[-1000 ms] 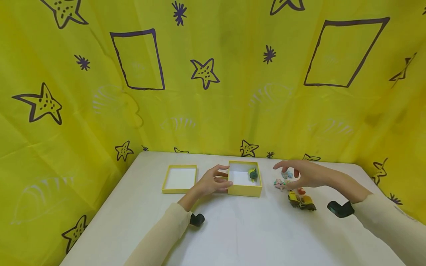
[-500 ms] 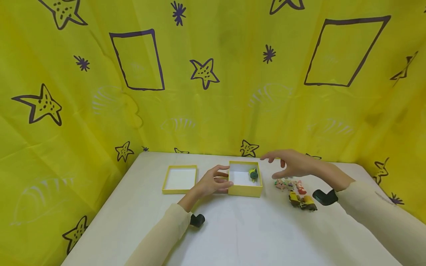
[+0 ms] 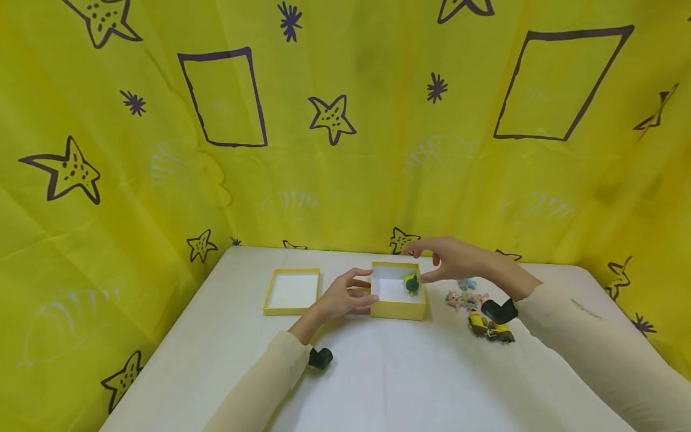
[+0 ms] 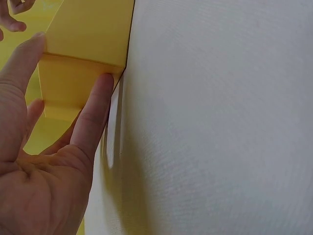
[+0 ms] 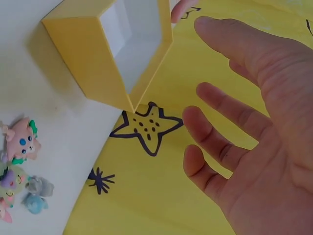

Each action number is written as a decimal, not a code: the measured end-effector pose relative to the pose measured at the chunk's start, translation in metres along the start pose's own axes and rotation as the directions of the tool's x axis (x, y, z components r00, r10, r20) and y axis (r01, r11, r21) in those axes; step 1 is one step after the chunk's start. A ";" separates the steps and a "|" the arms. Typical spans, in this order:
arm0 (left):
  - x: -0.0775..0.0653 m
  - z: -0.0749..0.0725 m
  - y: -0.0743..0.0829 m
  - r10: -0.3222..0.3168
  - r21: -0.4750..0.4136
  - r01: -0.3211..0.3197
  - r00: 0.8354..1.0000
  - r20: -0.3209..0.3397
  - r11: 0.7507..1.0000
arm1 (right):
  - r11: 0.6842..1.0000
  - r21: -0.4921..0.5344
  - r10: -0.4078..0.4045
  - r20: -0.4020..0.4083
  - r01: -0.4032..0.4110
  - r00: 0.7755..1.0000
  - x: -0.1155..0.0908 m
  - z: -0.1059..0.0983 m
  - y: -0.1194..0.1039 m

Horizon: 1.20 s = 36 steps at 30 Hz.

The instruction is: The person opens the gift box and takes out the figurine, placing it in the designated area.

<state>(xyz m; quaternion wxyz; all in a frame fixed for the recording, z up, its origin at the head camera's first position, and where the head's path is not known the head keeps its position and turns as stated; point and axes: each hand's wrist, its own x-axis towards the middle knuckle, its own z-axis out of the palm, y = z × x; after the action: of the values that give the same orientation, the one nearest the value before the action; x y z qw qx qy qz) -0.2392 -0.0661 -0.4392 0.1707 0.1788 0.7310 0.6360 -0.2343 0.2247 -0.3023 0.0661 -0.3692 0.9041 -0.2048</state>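
A yellow box [image 3: 396,309] with a white inside stands open-topped in the middle of the table. My left hand [image 3: 346,294] rests its fingertips against the box's left side; in the left wrist view, its fingers [image 4: 90,120] lie fairly straight along the wall. Inside, towards the right wall, lies a small green and yellow toy figure [image 3: 411,284]. My right hand [image 3: 450,259] hovers at the box's right edge, thumb and fingers spread with nothing between them. From the right wrist view, the palm [image 5: 274,181] is bare beside the tilted-looking box [image 5: 83,44].
A shallow yellow lid [image 3: 292,291] lies inside up, left of the box. Several small toy figures sit to the right: a pink one [image 3: 454,299], a pale blue one [image 3: 467,283], and yellow and brown ones [image 3: 490,329]. A yellow curtain [image 3: 345,168] hangs behind the table.
My right hand has moved left from above the small toys to the box's right edge, its fingers still spread. The left hand and box stay put.
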 end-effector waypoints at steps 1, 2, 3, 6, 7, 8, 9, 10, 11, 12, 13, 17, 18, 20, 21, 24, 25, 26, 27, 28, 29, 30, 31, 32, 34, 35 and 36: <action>0.000 0.000 0.000 -0.002 -0.001 0.002 1.000 0.000 1.000 | 1.000 0.004 -0.002 -0.002 0.002 1.000 0.002 0.001 0.001; 0.000 0.000 0.000 -0.004 -0.002 0.004 1.000 -0.001 1.000 | 1.000 0.008 -0.001 -0.005 0.001 1.000 0.004 0.003 0.002; 0.000 0.000 0.000 -0.006 0.000 0.006 1.000 -0.002 1.000 | 1.000 0.012 -0.003 -0.006 0.003 1.000 0.006 0.005 0.003; 0.000 0.000 0.001 -0.012 -0.010 0.012 1.000 -0.001 1.000 | 1.000 0.022 -0.005 -0.010 0.005 1.000 0.010 0.011 0.006; 0.000 0.000 0.001 -0.014 -0.010 0.014 1.000 -0.001 1.000 | 1.000 0.022 -0.006 -0.010 0.006 1.000 0.011 0.014 0.008; 0.000 0.000 0.001 -0.016 -0.007 0.016 1.000 -0.002 1.000 | 1.000 0.021 -0.009 -0.013 0.009 1.000 0.013 0.016 0.009; 0.000 0.000 0.001 -0.016 -0.001 0.016 1.000 -0.004 1.000 | 1.000 0.018 -0.011 -0.015 0.011 1.000 0.014 0.019 0.010; 0.000 0.000 0.001 -0.018 0.004 0.018 1.000 -0.004 1.000 | 1.000 0.009 -0.007 -0.017 0.007 1.000 0.015 0.022 0.012; 0.000 0.000 0.001 -0.019 0.011 0.019 1.000 -0.005 1.000 | 1.000 0.001 -0.003 -0.017 0.003 1.000 0.016 0.025 0.014; 0.000 0.000 0.001 -0.021 0.013 0.021 1.000 -0.005 1.000 | 1.000 -0.003 0.003 -0.015 -0.003 1.000 0.017 0.028 0.015; 0.000 0.000 0.001 -0.022 0.020 0.022 1.000 -0.007 1.000 | 1.000 -0.004 0.007 -0.013 -0.007 1.000 0.018 0.030 0.017; 0.000 0.000 0.001 -0.024 0.019 0.024 1.000 -0.007 1.000 | 0.999 0.004 0.039 0.006 -0.039 0.999 0.021 0.039 0.023; 0.000 0.000 0.001 -0.024 0.019 0.024 1.000 -0.007 1.000 | 0.999 0.008 0.045 0.010 -0.045 0.999 0.022 0.041 0.024; 0.000 0.000 0.000 -0.022 0.016 0.022 1.000 -0.005 1.000 | 0.999 -0.005 0.050 0.013 -0.050 0.999 0.024 0.045 0.026; 0.000 -0.001 0.000 -0.021 0.014 0.021 1.000 -0.004 1.000 | 0.998 -0.015 0.053 0.017 -0.053 0.998 0.025 0.046 0.026; 0.001 -0.001 0.000 -0.021 0.010 0.021 1.000 0.001 1.000 | 0.996 -0.056 0.065 0.027 -0.064 0.998 0.027 0.049 0.025; 0.001 -0.001 0.000 -0.020 0.009 0.020 1.000 0.002 1.000 | 0.995 -0.071 0.077 0.032 -0.075 0.996 0.028 0.050 0.024; 0.002 -0.001 -0.001 -0.019 0.010 0.019 1.000 0.003 1.000 | 0.993 -0.084 0.090 0.038 -0.087 0.995 0.029 0.051 0.024; 0.002 -0.001 -0.001 -0.018 0.011 0.018 1.000 0.004 1.000 | 0.990 -0.099 0.102 0.043 -0.097 0.994 0.029 0.052 0.023; 0.002 -0.001 -0.001 -0.016 0.013 0.016 1.000 0.004 1.000 | 0.988 -0.113 0.115 0.046 -0.109 0.992 0.030 0.053 0.023; 0.002 -0.001 -0.001 -0.013 0.017 0.013 1.000 0.003 1.000 | 0.984 -0.129 0.128 0.049 -0.121 0.991 0.031 0.053 0.022; 0.002 -0.001 -0.001 -0.011 0.019 0.011 1.000 0.002 1.000 | 0.981 -0.140 0.139 0.050 -0.131 0.989 0.031 0.054 0.022; 0.002 -0.001 -0.001 -0.008 0.022 0.008 1.000 0.001 1.000 | 0.978 -0.157 0.146 0.050 -0.137 0.988 0.032 0.054 0.022; 0.002 -0.001 -0.001 -0.007 0.021 0.007 1.000 0.000 1.000 | 0.975 -0.171 0.151 0.050 -0.140 0.987 0.032 0.055 0.021; 0.002 -0.001 -0.002 -0.005 0.021 0.005 1.000 -0.002 1.000 | 0.969 -0.200 0.156 0.047 -0.144 0.987 0.033 0.055 0.021; 0.002 -0.001 -0.001 -0.005 0.022 0.005 1.000 -0.003 1.000 | 0.967 -0.210 0.156 0.044 -0.143 0.987 0.034 0.056 0.021; 0.002 -0.001 -0.001 -0.005 0.021 0.005 1.000 -0.003 1.000 | 0.964 -0.223 0.157 0.040 -0.144 0.987 0.034 0.056 0.021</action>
<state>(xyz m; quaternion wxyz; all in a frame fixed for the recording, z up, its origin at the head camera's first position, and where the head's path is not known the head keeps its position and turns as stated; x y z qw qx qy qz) -0.2412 -0.0663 -0.4406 0.1692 0.1777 0.7384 0.6282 -0.2568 0.1966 -0.3610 0.0664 -0.3104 0.9442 -0.0874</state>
